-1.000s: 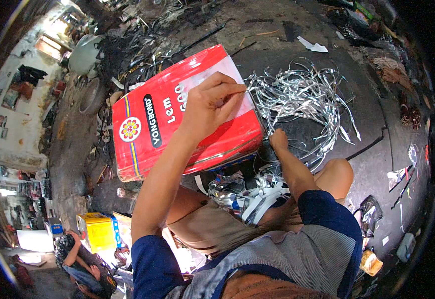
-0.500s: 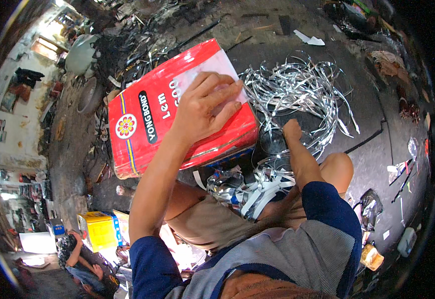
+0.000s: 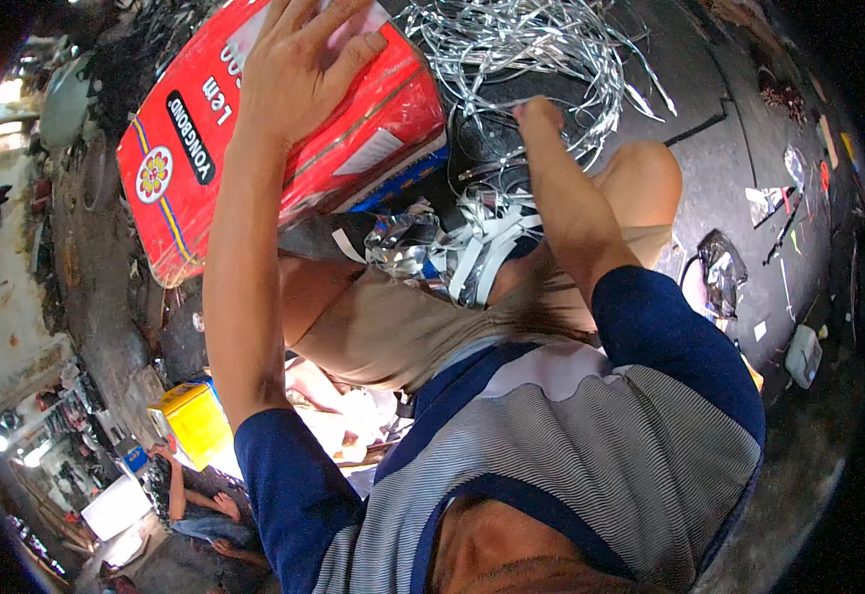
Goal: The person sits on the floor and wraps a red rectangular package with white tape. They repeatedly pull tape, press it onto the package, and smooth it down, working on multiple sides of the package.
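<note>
Tin (image 3: 348,124), red with a flower emblem and a blue-and-yellow stripe, lay at a slant on the person's left, in the upper left of the head view, its far end cut by the upper edge. The left hand (image 3: 302,74) rested palm down on its upper face, fingers spread and thumb set apart, pressing flat rather than clasping; the fingertips ran partly out of view. The right hand (image 3: 539,117) was at the near side of a loose heap of silver strips (image 3: 541,45); its fingers were turned from the camera, and whether they held a strip could not be told.

The heap spread over the dark floor (image 3: 724,183), just beside the tin's right end. A smaller bunch (image 3: 487,238), white and silver, lay nearer the body, between the bent legs. The person sat in tan shorts (image 3: 393,327) and a striped shirt (image 3: 551,445) with navy sleeves, the right knee (image 3: 645,188) raised near the right forearm.

Farther out, a black bag (image 3: 721,269) and a pale container (image 3: 804,356) lay to the right. At lower left were a yellow box (image 3: 195,424) and, beside it, a co-worker (image 3: 209,525).
</note>
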Available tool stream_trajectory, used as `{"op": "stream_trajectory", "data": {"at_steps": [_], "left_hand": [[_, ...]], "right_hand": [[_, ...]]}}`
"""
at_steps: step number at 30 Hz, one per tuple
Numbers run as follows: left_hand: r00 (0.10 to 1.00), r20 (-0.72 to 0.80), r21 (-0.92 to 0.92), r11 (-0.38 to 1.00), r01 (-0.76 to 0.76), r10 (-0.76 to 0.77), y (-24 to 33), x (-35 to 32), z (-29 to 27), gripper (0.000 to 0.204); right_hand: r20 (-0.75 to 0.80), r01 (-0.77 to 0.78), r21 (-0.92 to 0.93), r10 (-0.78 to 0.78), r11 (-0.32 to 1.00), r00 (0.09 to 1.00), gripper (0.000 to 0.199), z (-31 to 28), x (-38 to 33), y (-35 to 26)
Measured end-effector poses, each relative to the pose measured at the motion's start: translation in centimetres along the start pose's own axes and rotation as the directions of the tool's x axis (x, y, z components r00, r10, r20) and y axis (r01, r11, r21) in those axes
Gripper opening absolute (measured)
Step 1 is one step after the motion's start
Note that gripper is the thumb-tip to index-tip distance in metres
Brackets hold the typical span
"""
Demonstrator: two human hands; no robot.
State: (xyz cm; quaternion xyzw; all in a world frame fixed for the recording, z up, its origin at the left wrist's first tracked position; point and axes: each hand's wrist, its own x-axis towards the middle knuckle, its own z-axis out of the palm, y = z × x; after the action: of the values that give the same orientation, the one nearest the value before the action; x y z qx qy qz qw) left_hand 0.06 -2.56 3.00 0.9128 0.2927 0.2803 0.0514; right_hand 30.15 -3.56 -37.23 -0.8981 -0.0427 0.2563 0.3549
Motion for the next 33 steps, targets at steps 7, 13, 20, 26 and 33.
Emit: {"op": "stream_trajectory", "data": {"at_steps": [7, 13, 20, 26, 33], "left_hand": [[0.999, 0.031, 0.068, 0.998, -0.019, 0.017, -0.6, -0.9, 0.2, 0.048], [0.999, -0.019, 0.127, 0.991, 0.031, -0.029, -0.1, -2.1, 0.7, 0.047], [0.975, -0.219, 0.181, 0.984, 0.005, 0.036, -1.5, -3.6, 1.7, 0.04], [0.987, -0.105, -0.333, 0.94, 0.078, -0.119, 10.0, -9.8, 2.2, 0.074], [0.757, 0.043, -0.72, 0.506, 0.476, -0.652, 13.9, -15.5, 3.8, 0.097]], "right_hand": [[0.652, 0.522, -0.421, -0.153, 0.742, 0.743, 0.052, -1.4, -12.9, 6.9], [0.505, 0.656, -0.598, -0.418, 0.461, 0.755, 0.043, -4.8, -18.5, 9.4], [0.727, 0.686, -0.374, -0.262, 0.624, 0.635, 0.039, -6.9, -19.7, 5.0], [0.805, 0.889, 0.422, -0.524, 0.178, -0.278, 0.036, -14.3, -22.8, -0.2], [0.693, 0.828, 0.479, -0.705, 0.289, -0.155, 0.033, -27.8, -30.9, -13.2]]}}
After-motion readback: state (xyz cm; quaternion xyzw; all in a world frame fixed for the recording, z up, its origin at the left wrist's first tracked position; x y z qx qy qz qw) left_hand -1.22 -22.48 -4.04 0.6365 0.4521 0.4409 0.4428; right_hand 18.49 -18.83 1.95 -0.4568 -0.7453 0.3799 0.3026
